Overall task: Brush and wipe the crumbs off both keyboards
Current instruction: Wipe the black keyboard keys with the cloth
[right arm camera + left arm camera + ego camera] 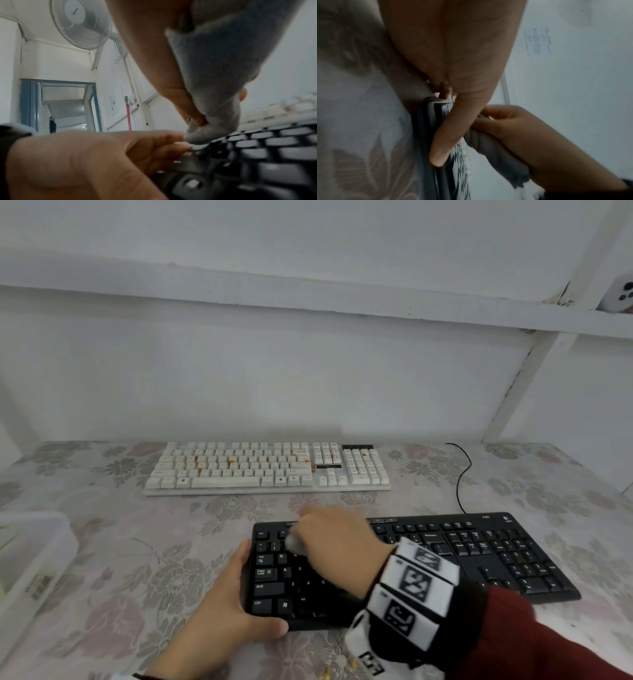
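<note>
A black keyboard point(479, 556) lies near me on the flowered tablecloth. My left hand point(222, 594) grips its left end, with the thumb point(453, 128) curled over the front corner. My right hand point(329, 539) pinches a grey cloth point(297, 543) and presses it onto the upper-left keys. From the right wrist, the cloth point(214, 81) hangs from the fingers onto the keys point(274, 155). A white keyboard point(267, 467) sits farther back, with orange crumbs point(231, 463) among its keys.
A translucent plastic box point(30, 549) stands at the table's left edge. A black cable point(462, 474) runs from the black keyboard toward the back wall. A white phone point(620, 292) rests on the shelf at upper right.
</note>
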### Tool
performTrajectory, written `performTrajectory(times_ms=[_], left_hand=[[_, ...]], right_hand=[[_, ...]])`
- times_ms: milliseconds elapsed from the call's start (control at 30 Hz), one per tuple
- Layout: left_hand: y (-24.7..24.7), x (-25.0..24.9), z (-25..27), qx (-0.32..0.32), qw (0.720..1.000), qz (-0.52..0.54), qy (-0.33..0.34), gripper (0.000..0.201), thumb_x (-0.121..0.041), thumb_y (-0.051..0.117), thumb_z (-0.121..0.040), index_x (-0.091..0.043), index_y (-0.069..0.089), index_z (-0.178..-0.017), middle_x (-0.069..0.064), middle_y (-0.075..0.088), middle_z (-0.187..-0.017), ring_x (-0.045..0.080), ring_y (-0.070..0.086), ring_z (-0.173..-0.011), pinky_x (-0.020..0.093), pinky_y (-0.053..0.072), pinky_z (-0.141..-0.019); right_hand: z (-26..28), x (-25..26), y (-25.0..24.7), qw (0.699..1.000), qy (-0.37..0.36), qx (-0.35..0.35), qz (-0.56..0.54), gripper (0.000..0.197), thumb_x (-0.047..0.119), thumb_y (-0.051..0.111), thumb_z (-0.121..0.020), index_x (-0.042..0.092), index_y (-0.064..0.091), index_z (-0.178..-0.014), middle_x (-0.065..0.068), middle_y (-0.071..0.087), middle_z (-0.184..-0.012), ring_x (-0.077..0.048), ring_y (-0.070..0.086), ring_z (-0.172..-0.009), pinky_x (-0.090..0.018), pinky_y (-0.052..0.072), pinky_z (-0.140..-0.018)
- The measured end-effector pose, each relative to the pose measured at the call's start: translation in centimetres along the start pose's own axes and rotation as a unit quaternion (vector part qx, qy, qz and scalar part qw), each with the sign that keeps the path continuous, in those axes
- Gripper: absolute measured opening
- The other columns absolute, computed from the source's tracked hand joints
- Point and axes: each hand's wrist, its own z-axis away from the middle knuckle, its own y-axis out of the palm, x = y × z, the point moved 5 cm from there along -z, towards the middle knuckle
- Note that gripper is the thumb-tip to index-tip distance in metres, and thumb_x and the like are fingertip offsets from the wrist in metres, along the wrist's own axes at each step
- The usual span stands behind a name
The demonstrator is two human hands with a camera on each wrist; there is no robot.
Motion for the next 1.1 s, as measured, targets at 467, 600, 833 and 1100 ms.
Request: performTrajectory(times_ms=[467, 600, 833, 1100], left_hand=[[-0.3, 0.8, -0.5, 0.002, 1.0, 0.009, 0.005, 0.102, 0.011, 0.081, -0.058, -0.03, 0.027, -0.134, -0.025, 0.047, -0.117, -0.028, 0.053, -0.085, -0.004, 0.041, -0.063], [-0.6, 1.2, -0.5, -0.001, 1.0, -0.002, 0.006, 0.107, -0.001, 0.086, -0.058, -0.033, 0.024, -0.139, -0.029, 0.046, -0.12, -0.029, 0.049, -0.091, -0.002, 0.041, -0.068], [-0.5, 0.9, -0.5, -0.006, 1.0, 0.004, -0.001, 0.097, 0.01, 0.081, -0.06, -0.034, 0.028, -0.128, -0.024, 0.051, -0.113, -0.027, 0.055, -0.082, -0.003, 0.041, -0.061], [0.0, -0.1, -0.8, -0.017, 1.0, -0.024, 0.011, 0.085, 0.02, 0.075, -0.06, -0.029, 0.032, -0.115, -0.014, 0.052, -0.097, -0.025, 0.056, -0.068, 0.002, 0.045, -0.056]], right_hand=[[2.1, -1.5, 1.8, 0.996, 0.008, 0.064, 0.055, 0.016, 0.004, 0.05, -0.092, 0.01, 0.061, -0.103, -0.006, 0.048, -0.112, -0.032, 0.052, -0.1, -0.032, 0.029, -0.051], [3.7, -4.6, 1.7, 0.994, 0.062, 0.067, 0.068, 0.024, -0.001, 0.049, -0.088, 0.015, 0.04, -0.073, -0.003, 0.038, -0.095, -0.025, 0.047, -0.083, -0.033, 0.033, -0.058], [0.5, -1.9, -0.1, 0.999, 0.048, 0.012, 0.012, 0.019, 0.013, 0.048, -0.095, 0.01, 0.047, -0.077, -0.001, 0.04, -0.086, -0.025, 0.051, -0.077, -0.033, 0.04, -0.063], [-1.7, 3.6, 1.6, 0.998, -0.048, 0.024, 0.017, 0.018, 0.012, 0.048, -0.095, 0.004, 0.063, -0.1, -0.007, 0.046, -0.095, -0.032, 0.056, -0.09, -0.035, 0.034, -0.062]])
